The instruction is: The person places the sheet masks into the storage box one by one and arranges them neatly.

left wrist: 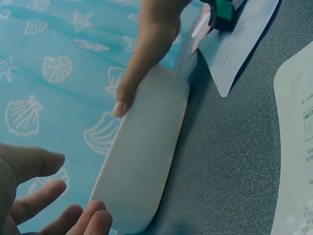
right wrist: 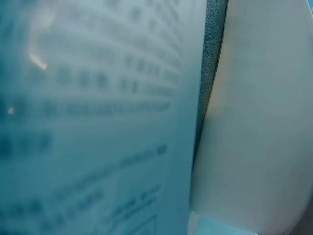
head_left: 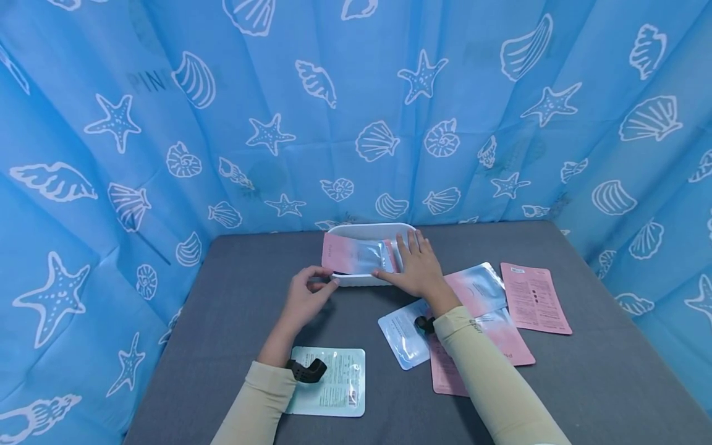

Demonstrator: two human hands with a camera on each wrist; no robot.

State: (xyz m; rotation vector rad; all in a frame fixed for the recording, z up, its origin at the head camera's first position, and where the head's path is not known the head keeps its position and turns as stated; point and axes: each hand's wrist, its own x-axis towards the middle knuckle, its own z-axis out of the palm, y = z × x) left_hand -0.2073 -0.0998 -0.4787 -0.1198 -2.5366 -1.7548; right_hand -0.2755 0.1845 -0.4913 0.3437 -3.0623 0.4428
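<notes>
A white bin (head_left: 361, 281) stands near the table's far edge, holding a pink-and-blue flat sachet (head_left: 353, 254) that overlaps its left end. More pink shows beside that sachet. My left hand (head_left: 306, 296) is at the bin's front left corner, its fingers apart; in the left wrist view, fingertips (left wrist: 100, 218) meet the corner. At the bin's other end, my right hand (head_left: 414, 269) rests with its fingers spread over the right side and the thumb at the front rim. The thumb (left wrist: 128, 95) also shows on the rim in the left wrist view. The right wrist view hides the right hand's fingers.
A pale green sachet (head_left: 339, 383) lies under the left wrist. Below and beside the right forearm are a silver-blue sachet (head_left: 405, 337), overlapping pink-and-blue sachets (head_left: 478, 287) and a pink sachet (head_left: 535, 298). A blue shell-print curtain (head_left: 356, 173) hangs behind the grey table (head_left: 250, 266).
</notes>
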